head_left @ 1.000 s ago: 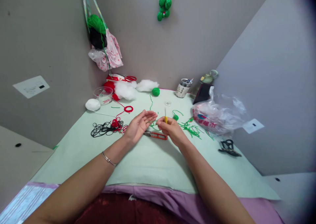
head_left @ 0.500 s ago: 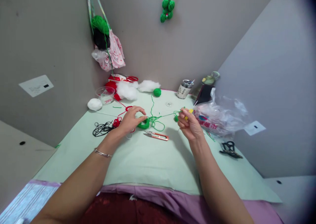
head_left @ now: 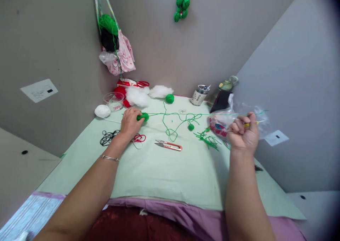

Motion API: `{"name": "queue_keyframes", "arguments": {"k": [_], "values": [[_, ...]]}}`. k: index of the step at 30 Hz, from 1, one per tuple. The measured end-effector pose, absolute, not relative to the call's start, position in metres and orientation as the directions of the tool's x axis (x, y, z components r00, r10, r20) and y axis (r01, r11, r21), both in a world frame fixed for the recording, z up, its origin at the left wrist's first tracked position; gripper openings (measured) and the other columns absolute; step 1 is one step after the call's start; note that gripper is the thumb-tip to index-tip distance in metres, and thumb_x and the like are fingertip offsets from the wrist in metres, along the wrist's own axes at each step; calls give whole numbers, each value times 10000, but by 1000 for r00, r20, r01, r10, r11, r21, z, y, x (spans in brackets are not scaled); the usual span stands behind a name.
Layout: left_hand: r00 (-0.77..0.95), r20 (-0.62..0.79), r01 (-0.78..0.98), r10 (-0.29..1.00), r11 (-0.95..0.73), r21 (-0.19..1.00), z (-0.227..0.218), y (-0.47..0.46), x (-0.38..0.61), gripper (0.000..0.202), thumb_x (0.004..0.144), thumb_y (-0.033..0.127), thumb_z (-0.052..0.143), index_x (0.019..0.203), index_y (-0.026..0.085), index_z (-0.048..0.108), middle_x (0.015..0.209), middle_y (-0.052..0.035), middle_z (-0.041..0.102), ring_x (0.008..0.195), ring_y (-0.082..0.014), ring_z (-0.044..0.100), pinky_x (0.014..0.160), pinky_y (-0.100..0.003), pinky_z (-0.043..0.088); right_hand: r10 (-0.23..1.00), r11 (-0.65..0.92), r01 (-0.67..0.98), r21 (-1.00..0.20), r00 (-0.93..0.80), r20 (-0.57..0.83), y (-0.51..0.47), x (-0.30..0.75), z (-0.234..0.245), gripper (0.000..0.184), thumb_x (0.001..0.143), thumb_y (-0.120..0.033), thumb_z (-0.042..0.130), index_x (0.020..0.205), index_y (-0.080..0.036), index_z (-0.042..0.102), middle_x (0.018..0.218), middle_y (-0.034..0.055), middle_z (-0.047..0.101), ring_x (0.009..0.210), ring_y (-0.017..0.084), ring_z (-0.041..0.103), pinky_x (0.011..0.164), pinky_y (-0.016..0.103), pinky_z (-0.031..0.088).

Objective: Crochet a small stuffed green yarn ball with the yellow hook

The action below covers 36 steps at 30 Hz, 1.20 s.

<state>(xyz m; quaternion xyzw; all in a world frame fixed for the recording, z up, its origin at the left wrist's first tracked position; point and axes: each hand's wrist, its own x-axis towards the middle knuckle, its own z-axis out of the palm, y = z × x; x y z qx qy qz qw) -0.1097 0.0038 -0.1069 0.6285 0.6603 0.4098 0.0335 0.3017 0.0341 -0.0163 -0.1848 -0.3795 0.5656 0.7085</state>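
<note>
My left hand (head_left: 130,122) is closed around a small bundle of green yarn (head_left: 143,117) at the middle left of the table. From it a taut green strand (head_left: 183,114) runs right to my raised right hand (head_left: 243,130). The fingers of that hand are curled around a yellow-handled crochet hook (head_left: 247,125), and the strand passes over the forefinger. Slack loops of green yarn (head_left: 174,132) lie between the hands, near a small green ball (head_left: 191,127). Orange-handled thread snips (head_left: 169,145) lie in front, blades pointing left.
Green yarn scraps (head_left: 208,140) lie near a plastic bag (head_left: 221,122) at right. Black cord (head_left: 107,137) and red yarn (head_left: 139,137) are at left. Behind stand a clear tub (head_left: 114,101), white stuffing (head_left: 136,96), a green yarn ball (head_left: 170,98) and a pen can (head_left: 199,96).
My right hand has moved far to the right with the hook, drawing out the green strand. My left hand has shifted slightly left and up with the green bundle. The green scraps are now uncovered.
</note>
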Motion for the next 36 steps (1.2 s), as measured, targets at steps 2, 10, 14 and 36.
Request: {"name": "queue_keyframes", "arguments": {"k": [2,10,14,36], "values": [[-221,480,818,849,-107,565,-109,5,-112,153,782,169,691,923,206,737,1175,-148,727,1344,-400,525,1185,-551,356,940,297,-657,-693,72,334,39,301,-20,307,714,-254,941,830,-278,658,579,-112,548,384,36,197,321,238,191],[-217,479,824,850,-104,557,-112,6,-112,295,858,264,658,1128,186,748,1197,-141,750,1176,-354,650,1089,-520,478,926,329,-612,-720,58,374,36,300,-17,304,692,-300,947,841,-267,684,612,-96,512,398,39,170,324,227,183],[-210,502,806,839,-143,575,-109,5,-111,330,926,321,605,1194,186,743,1288,-139,736,1265,-329,627,1136,-501,462,922,334,-424,-842,-38,385,28,296,-15,490,724,-686,825,657,-262,589,488,-97,309,401,66,104,365,255,89],[-252,448,647,858,-195,737,-106,4,-113,227,1009,251,587,1177,207,732,1278,-95,724,1188,-255,677,1070,-478,536,838,54,79,-995,-545,2,51,78,-23,384,713,-539,804,775,-198,639,535,-101,364,474,68,192,465,245,175]]}}
